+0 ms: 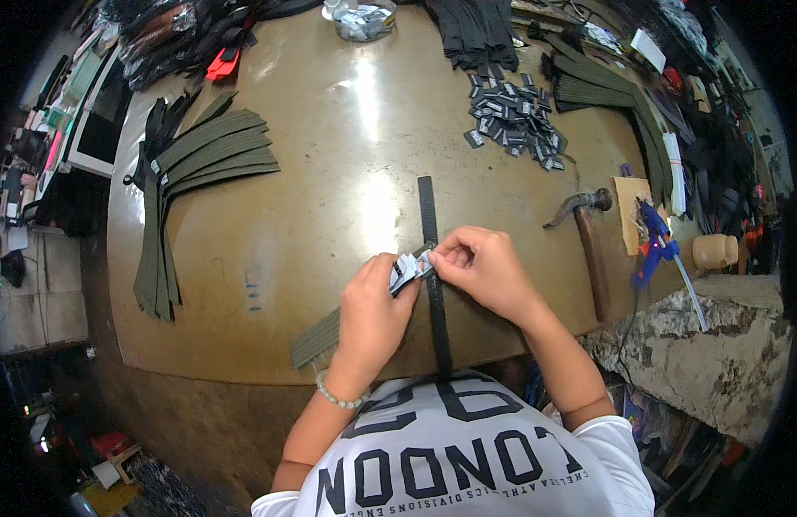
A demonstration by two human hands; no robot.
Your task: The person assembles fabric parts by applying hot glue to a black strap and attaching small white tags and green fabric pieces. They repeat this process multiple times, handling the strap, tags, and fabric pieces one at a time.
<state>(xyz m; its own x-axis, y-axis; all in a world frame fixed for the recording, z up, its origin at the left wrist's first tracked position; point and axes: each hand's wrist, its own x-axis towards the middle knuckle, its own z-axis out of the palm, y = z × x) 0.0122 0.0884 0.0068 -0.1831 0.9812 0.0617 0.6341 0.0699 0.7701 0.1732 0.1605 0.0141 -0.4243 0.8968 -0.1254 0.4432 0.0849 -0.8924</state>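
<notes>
A small bunch of white and grey fabric labels (404,272) is gripped between the thumb and fingers of my left hand (371,312). The fingertips of my right hand (486,269) are closed in a pinch on a pale label (426,262) at the right end of the bunch. Beneath my left hand lies an olive ribbed strap (316,341), partly covered by the hand. A black strap (428,205) runs from the table's near edge away from me, passing under my right fingertips.
Dark small labels (514,119) form a loose pile at the far right. Olive straps lie fanned at left (213,155) and stacked at right (601,86). A hammer (589,246), a blue glue gun (655,237) and a tape roll (715,252) sit along the right edge.
</notes>
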